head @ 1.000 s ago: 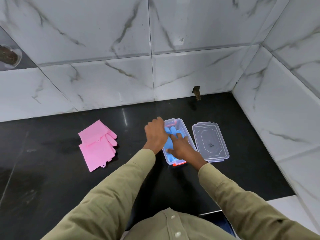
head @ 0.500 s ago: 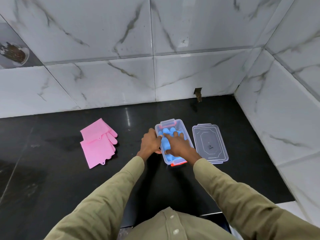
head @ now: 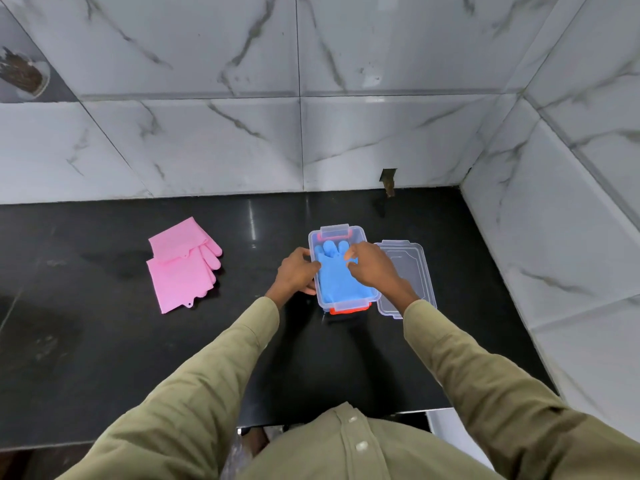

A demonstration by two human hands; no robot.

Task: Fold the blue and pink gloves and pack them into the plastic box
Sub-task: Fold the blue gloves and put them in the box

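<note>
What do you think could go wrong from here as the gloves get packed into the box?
1. The blue gloves already fill most of the plastic box, so the pink gloves, lying flat on the counter, may not fit unless folded tightly.
2. The blue fingertips reach the far end wall and might catch under the lid.
3. The left hand steadies the light box; letting go could let it slide.

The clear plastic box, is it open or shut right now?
Open. The clear plastic box has no cover on; its clear lid lies beside it on the counter, and blue gloves show inside.
</note>
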